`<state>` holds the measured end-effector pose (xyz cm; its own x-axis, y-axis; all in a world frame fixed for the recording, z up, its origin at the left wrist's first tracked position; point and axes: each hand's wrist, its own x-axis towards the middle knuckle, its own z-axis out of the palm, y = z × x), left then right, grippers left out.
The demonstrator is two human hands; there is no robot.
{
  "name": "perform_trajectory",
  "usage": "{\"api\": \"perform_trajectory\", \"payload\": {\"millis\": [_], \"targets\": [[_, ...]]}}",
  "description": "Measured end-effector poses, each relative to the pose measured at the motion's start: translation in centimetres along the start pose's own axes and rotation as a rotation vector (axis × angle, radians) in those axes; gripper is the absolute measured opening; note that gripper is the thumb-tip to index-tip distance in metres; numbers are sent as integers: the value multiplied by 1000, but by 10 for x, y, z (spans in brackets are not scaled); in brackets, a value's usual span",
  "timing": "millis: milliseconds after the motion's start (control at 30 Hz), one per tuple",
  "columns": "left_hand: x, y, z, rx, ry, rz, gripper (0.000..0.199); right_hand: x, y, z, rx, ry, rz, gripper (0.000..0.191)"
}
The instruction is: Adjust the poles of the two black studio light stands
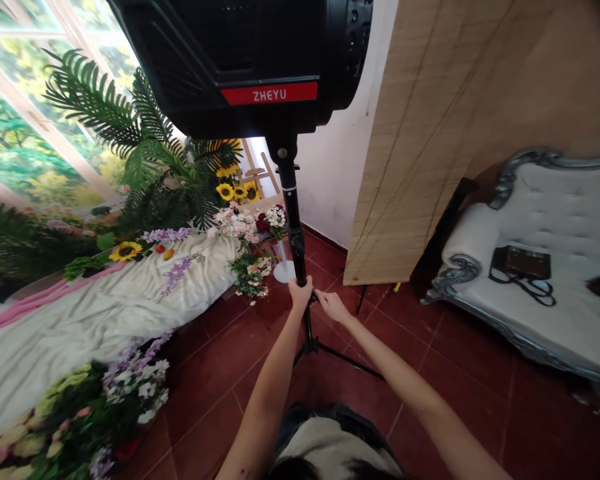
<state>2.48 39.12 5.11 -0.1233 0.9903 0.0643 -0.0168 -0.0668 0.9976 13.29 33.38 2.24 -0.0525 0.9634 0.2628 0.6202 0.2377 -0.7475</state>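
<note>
A large black studio light (260, 60) with a red ZHEYU label sits on top of a black light stand (294, 227) right in front of me. My left hand (301, 292) is wrapped round the stand's pole, fairly low down. Just to its right, my right hand (333, 305) pinches at a small knob on the side of the pole, which its fingers mostly cover. Below my hands the stand's legs (350, 360) spread out over the red tiled floor (220, 393).
To the left, a cream draped cloth (115, 320) carries artificial flowers, with a bouquet (140, 387) at its front and palm leaves (100, 107) behind. A bamboo blind (405, 167) hangs ahead right. On the white sofa (480, 287) lies a brown bag (523, 262).
</note>
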Motion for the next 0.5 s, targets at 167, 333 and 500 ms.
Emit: {"api": "perform_trajectory", "payload": {"millis": [167, 333, 500], "targets": [[-1, 0, 0, 13, 4, 11, 25, -1, 5, 22, 243, 180, 171, 58], [-1, 3, -2, 4, -49, -27, 24, 2, 9, 25, 284, 179, 187, 57], [1, 9, -9, 23, -157, -38, 20, 5, 13, 20, 332, 87, 188, 59]]}}
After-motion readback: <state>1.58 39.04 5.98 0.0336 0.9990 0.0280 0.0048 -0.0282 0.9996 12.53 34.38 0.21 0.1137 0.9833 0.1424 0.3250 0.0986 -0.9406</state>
